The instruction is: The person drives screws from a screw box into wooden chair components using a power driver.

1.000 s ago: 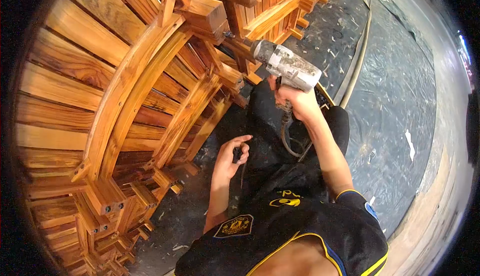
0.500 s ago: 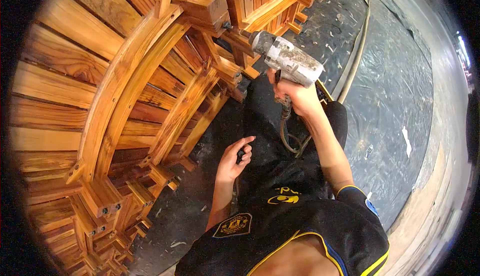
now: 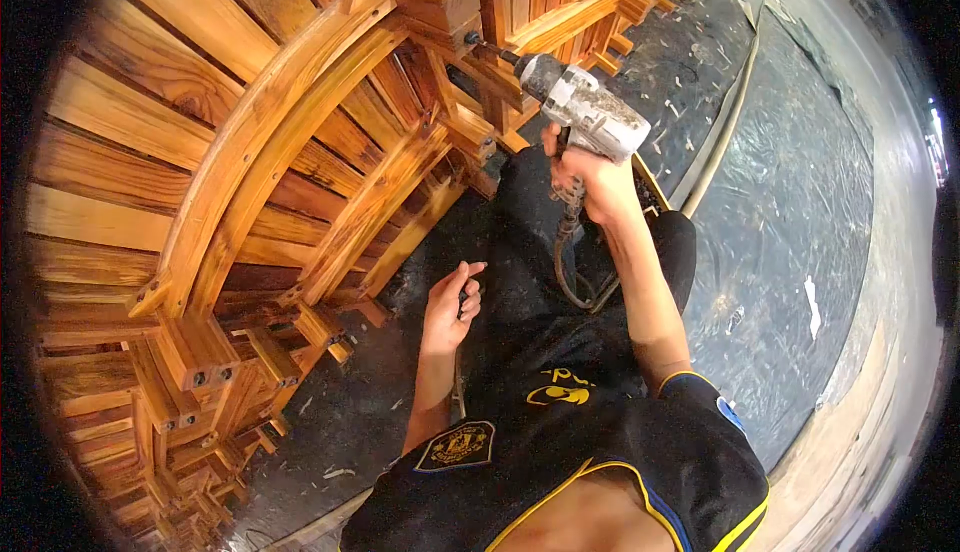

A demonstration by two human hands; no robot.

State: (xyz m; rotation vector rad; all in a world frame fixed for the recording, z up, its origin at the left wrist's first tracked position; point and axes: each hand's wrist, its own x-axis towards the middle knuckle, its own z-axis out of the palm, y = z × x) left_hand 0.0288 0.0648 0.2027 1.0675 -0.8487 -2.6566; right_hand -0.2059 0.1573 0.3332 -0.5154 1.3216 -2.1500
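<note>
My right hand grips the handle of a grimy white impact driver, which has a dark cord or hose hanging from its base. The driver's thin shaft reaches up and left to a dark fastener in the end of a wooden block. That block belongs to a slatted wooden piece of furniture with curved rails. Over my lap, my left hand is curled with the index finger partly extended. Something dark shows between its fingers, but I cannot tell what it is.
More slatted wooden pieces stand at the lower left and others at the top. Scraps lie on the dark floor sheet to the right. A long pale hose or strip runs along it. An open box edge shows beside my right wrist.
The view has shifted slightly, so the furniture sits further right. My left hand has drawn a little left. The driver has tilted slightly, its shaft still at the fastener.
</note>
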